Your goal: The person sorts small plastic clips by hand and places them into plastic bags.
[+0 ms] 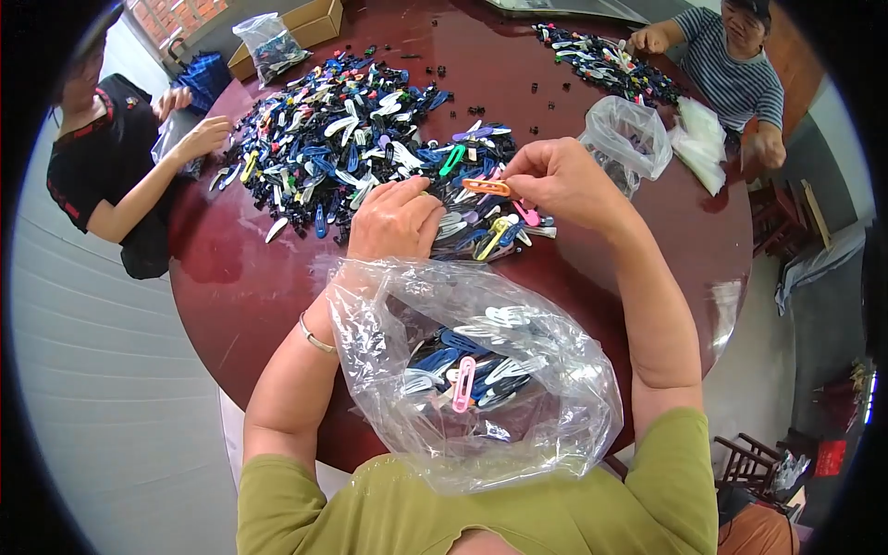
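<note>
Between the fingertips of my right hand (560,185) is an orange hair clip (486,187), held above the right part of a large pile of mixed clips (324,129). My left hand (396,220) rests on the near edge of that pile, its fingers bent; what they hold, if anything, is hidden. A green clip (452,160) and a yellow clip (493,239) lie among the clips between my hands. Nearest my body, an open clear plastic bag (583,398) holds white, blue and black clips, with a pink clip (463,385) on top.
A person (111,157) at the left reaches to the pile. Another person (740,74) sits at the back right beside a second pile (610,63). Clear bags (629,134) lie on the round red table (240,305), and a cardboard box (310,23) stands behind.
</note>
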A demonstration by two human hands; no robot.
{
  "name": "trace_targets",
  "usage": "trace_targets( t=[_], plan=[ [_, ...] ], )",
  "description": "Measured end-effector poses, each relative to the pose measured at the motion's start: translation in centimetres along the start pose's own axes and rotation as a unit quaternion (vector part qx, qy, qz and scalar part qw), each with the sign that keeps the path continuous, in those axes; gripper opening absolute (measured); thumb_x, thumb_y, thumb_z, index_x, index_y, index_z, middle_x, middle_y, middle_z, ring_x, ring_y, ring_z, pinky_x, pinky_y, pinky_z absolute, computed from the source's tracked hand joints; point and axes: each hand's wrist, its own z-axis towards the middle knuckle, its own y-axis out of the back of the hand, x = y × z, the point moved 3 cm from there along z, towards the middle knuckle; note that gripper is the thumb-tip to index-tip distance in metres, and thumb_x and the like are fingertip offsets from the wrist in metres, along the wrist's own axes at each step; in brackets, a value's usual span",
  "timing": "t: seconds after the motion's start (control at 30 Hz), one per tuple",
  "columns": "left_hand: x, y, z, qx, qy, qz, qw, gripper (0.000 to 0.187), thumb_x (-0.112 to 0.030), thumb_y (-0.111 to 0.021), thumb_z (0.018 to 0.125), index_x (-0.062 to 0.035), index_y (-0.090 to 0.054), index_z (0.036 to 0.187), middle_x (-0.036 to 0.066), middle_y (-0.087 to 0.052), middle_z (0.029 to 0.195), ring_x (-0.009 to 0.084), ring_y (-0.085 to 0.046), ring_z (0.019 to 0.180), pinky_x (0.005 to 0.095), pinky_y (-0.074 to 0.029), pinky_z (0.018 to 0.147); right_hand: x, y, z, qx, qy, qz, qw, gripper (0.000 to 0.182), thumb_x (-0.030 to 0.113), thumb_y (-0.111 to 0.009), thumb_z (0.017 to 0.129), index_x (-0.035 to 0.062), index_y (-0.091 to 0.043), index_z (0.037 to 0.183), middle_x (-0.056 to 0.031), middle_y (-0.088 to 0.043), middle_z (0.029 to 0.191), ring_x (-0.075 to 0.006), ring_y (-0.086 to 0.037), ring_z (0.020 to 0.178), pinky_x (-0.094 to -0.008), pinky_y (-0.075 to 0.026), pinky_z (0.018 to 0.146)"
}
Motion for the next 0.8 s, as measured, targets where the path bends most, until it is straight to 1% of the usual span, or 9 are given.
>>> trace_targets(
  t=[0.07, 0.17, 0.37, 0.5, 0.6, 0.63, 0.7, 0.77, 0.8],
  plan=[
    [0.3, -0.1, -0.1, 0.002, 0.018, -0.006, 1.0, 0.015, -0.014, -0.069, 0.08, -0.0042, -0.069, 0.091, 0.015, -0.068, 0.105, 0.031, -0.064, 0.098, 0.04, -0.049, 0.088, 0.9, 0.0, -0.2, 0.015, -0.011, 0.053, 0.998, 0.01, 0.004, -0.06, 0.087, -0.0039, -0.067, 0.089, -0.0037, -0.066, 0.073, -0.0048, -0.057, 0.058, -0.0193, -0.044, 0.051],
    [0.1, -0.1, 0.0, 0.016, 0.05, -0.013, 0.999, 0.017, -0.015, -0.07, 0.079, -0.0043, -0.069, 0.093, 0.016, -0.068, 0.106, 0.0312, -0.064, 0.099, 0.0405, -0.049, 0.089, 1.8, 0.4, -0.8, -0.014, 0.014, 0.007, 1.0, 0.011, 0.005, -0.062, 0.087, -0.0039, -0.066, 0.089, -0.0031, -0.066, 0.073, -0.0041, -0.057, 0.06, -0.0188, -0.044, 0.053],
    [0.6, -0.3, -0.2, 0.038, 0.04, 0.012, 0.998, 0.03, -0.017, -0.078, 0.07, -0.0043, -0.064, 0.093, 0.014, -0.066, 0.109, 0.0312, -0.063, 0.099, 0.0404, -0.046, 0.092, 9.7, 0.1, -6.2, 0.095, 0.08, 0.171, 0.977, 0.007, 0.003, -0.065, 0.079, -0.0032, -0.068, 0.081, -0.0016, -0.065, 0.07, -0.0056, -0.057, 0.059, -0.022, -0.044, 0.051],
    [0.3, 0.0, -0.1, 0.04, 0.044, 0.01, 0.998, 0.027, -0.014, -0.076, 0.07, -0.0046, -0.063, 0.091, 0.015, -0.065, 0.112, 0.0311, -0.062, 0.101, 0.0424, -0.043, 0.097, 10.4, -1.6, -7.7, 0.179, 0.284, 0.014, 0.942, 0.005, -0.001, -0.069, 0.075, 0.0001, -0.07, 0.08, -0.006, -0.066, 0.07, -0.0087, -0.058, 0.061, -0.0224, -0.041, 0.053],
    [0.2, 0.5, 0.2, 0.046, 0.031, 0.018, 0.998, 0.021, -0.013, -0.074, 0.071, -0.0045, -0.064, 0.087, 0.014, -0.065, 0.112, 0.03, -0.063, 0.101, 0.0427, -0.043, 0.097, 10.4, -0.8, -7.0, 0.049, 0.202, -0.01, 0.978, 0.007, 0.003, -0.067, 0.075, -0.0025, -0.069, 0.077, -0.0103, -0.066, 0.066, -0.0137, -0.061, 0.059, -0.0268, -0.047, 0.056],
    [0.2, 0.5, 0.2, 0.046, 0.026, 0.019, 0.998, 0.018, -0.012, -0.073, 0.072, -0.0045, -0.064, 0.086, 0.014, -0.065, 0.111, 0.0295, -0.063, 0.1, 0.0427, -0.044, 0.097, 9.7, -0.1, -6.1, -0.002, 0.154, -0.081, 0.985, 0.007, 0.008, -0.069, 0.078, 0.0008, -0.07, 0.08, -0.0068, -0.065, 0.066, -0.0126, -0.059, 0.06, -0.025, -0.044, 0.054],
    [0.3, 0.4, 0.2, 0.033, 0.027, 0.022, 0.999, 0.016, -0.013, -0.072, 0.074, -0.0033, -0.064, 0.083, 0.015, -0.066, 0.11, 0.0306, -0.063, 0.1, 0.0409, -0.046, 0.092, 6.0, 0.8, -3.7, -0.04, 0.125, -0.26, 0.957, 0.012, 0.012, -0.068, 0.078, 0.0014, -0.071, 0.081, -0.0121, -0.066, 0.067, -0.0195, -0.063, 0.062, -0.0308, -0.047, 0.057],
    [0.4, 0.2, 0.2, 0.02, 0.02, 0.018, 0.999, 0.013, -0.012, -0.071, 0.075, -0.0028, -0.065, 0.081, 0.016, -0.067, 0.109, 0.031, -0.063, 0.099, 0.0398, -0.048, 0.089, 2.4, 0.5, -1.9, 0.0, 0.056, -0.44, 0.896, 0.016, 0.017, -0.067, 0.075, 0.0018, -0.071, 0.079, -0.0162, -0.066, 0.07, -0.0282, -0.065, 0.066, -0.0368, -0.05, 0.062],
    [0.5, 0.1, 0.1, 0.012, 0.015, 0.013, 1.0, 0.012, -0.012, -0.071, 0.075, -0.0028, -0.065, 0.08, 0.015, -0.067, 0.108, 0.0308, -0.064, 0.098, 0.0396, -0.048, 0.089, 1.2, 0.2, -1.4, -0.002, 0.039, -0.456, 0.889, 0.018, 0.019, -0.068, 0.074, 0.0018, -0.07, 0.077, -0.0166, -0.066, 0.071, -0.0302, -0.065, 0.068, -0.0384, -0.05, 0.063]
  ],
)
